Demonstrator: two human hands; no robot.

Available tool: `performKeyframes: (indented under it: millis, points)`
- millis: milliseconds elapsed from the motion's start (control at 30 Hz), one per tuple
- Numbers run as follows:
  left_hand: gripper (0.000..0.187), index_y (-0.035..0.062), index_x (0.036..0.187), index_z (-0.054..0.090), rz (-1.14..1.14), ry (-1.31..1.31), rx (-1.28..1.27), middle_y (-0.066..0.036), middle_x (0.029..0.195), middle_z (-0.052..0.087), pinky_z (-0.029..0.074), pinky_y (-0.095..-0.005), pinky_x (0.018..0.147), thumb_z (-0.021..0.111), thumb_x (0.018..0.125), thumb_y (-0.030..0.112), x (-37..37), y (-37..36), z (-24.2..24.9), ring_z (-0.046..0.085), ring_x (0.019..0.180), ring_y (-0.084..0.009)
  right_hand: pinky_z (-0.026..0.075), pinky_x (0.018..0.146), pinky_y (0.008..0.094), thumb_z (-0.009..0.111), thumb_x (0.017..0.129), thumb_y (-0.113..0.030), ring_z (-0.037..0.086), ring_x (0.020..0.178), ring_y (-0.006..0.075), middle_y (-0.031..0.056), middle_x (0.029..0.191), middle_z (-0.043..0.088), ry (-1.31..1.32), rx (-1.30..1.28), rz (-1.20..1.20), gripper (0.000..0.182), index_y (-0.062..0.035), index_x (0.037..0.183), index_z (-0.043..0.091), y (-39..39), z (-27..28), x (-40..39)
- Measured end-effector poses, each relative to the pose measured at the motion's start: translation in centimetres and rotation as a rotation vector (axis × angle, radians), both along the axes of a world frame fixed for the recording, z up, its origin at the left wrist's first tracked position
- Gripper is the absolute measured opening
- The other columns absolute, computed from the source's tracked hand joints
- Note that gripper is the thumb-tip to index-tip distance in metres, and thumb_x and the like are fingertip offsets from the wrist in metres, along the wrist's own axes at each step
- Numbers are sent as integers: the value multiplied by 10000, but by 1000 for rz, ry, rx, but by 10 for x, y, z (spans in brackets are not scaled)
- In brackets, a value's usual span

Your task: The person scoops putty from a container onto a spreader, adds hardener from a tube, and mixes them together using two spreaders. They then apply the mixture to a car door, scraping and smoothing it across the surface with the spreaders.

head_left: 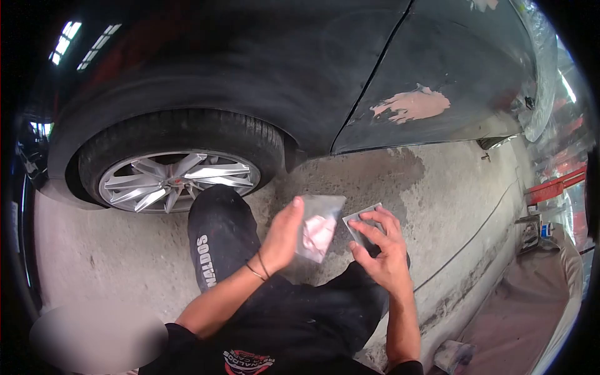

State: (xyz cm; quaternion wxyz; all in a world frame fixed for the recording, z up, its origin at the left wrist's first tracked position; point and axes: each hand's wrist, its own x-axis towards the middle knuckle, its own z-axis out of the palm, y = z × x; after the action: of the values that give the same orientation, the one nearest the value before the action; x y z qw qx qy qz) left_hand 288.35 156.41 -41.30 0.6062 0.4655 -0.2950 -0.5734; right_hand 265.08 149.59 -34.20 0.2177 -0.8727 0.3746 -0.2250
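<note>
My left hand (281, 237) grips a thin greyish mixing plate (327, 204) by its left edge. A lump of pink body filler (319, 232) lies on that plate. Just to the right, my right hand (382, 242) holds a flat filler spreader (357, 234) with fingers and thumb closed on it. A small gap separates the spreader from the plate. Beyond both hands, a smeared patch of pink filler (414, 104) sits low on the dark car door (462, 56).
The car's wheel (178, 181) with silver spokes is at the left, close to my knee (222, 219). A damp patch (375, 175) darkens the concrete floor. A cable (465, 256) runs along the right, near a brownish cover sheet (519, 306). Plastic film (544, 81) hangs at the car's end.
</note>
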Motion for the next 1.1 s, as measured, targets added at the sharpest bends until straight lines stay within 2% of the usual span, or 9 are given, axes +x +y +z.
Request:
performKeyframes:
  millis: [133, 267, 367, 500, 633, 700, 833, 1000, 1100]
  points:
    - [619, 13, 1392, 635, -77, -320, -133, -113, 938, 766, 580, -392, 748, 298, 1196, 492, -31, 2, 28, 750, 831, -219, 493, 1121, 531, 844, 806, -168, 558, 1360, 427, 57, 1353, 669, 4, -29, 76, 403, -194, 1207, 811, 1, 26, 12]
    - [399, 53, 1366, 641, 61, -435, -217, -207, 959, 767, 586, -407, 763, 439, 1166, 332, -33, -9, 53, 785, 903, -352, 484, 1101, 549, 856, 790, -196, 549, 1357, 430, 47, 1342, 660, 81, -96, 161, 402, -216, 1189, 809, 17, 38, 24]
    - [384, 7, 1384, 635, -69, -451, -130, -133, 1074, 751, 563, -328, 848, 492, 1165, 288, -19, -11, 86, 693, 1001, -144, 466, 1101, 551, 862, 776, -215, 535, 1368, 424, 36, 1334, 650, 86, -136, 174, 404, -230, 1177, 809, 26, 48, 28]
    - [332, 6, 1350, 621, 220, -544, -336, -143, 1039, 754, 575, -337, 833, 511, 1150, 247, -4, -20, 112, 736, 928, -170, 452, 1104, 532, 846, 768, -205, 532, 1364, 415, 21, 1322, 650, 98, -184, 189, 442, -255, 1206, 810, 30, 66, 30]
    - [316, 10, 1362, 594, 502, -116, -461, -44, 1194, 699, 519, -291, 967, 526, 1164, 247, 29, -31, 128, 629, 1086, -89, 436, 1150, 548, 832, 773, -189, 527, 1392, 419, 77, 1334, 657, -136, -136, 208, 437, -205, 1209, 825, 22, 63, 25]
    - [321, 58, 1383, 615, 457, -5, -250, -49, 1262, 709, 548, -345, 981, 553, 1144, 264, 14, -38, 64, 669, 1152, -156, 421, 1181, 560, 829, 781, -185, 520, 1410, 423, 114, 1340, 658, -424, 19, 235, 424, -163, 1205, 832, 23, 56, 29]
    - [405, 93, 1436, 588, 112, 860, 311, -59, 1396, 675, 546, -439, 1064, 575, 1127, 354, -24, 10, 35, 642, 1290, -237, 390, 1214, 559, 851, 787, -132, 498, 1446, 431, 143, 1397, 643, -560, 290, 271, 418, -97, 1203, 830, 30, 7, 38]
    - [369, 122, 1460, 518, 150, 777, 297, -91, 1379, 652, 561, -488, 1054, 543, 1140, 305, -15, 31, 12, 667, 1270, -272, 342, 1242, 549, 889, 800, -169, 436, 1522, 407, 149, 1436, 596, -425, 505, 248, 504, -67, 1279, 769, 30, -39, 1]
    - [357, 95, 1435, 573, 198, 784, 361, -64, 1315, 694, 555, -435, 1049, 560, 1135, 287, -2, 25, 17, 682, 1230, -220, 438, 1179, 519, 841, 741, -107, 533, 1430, 387, 91, 1403, 635, 36, 146, 191, 493, -128, 1232, 805, 10, -27, -20]
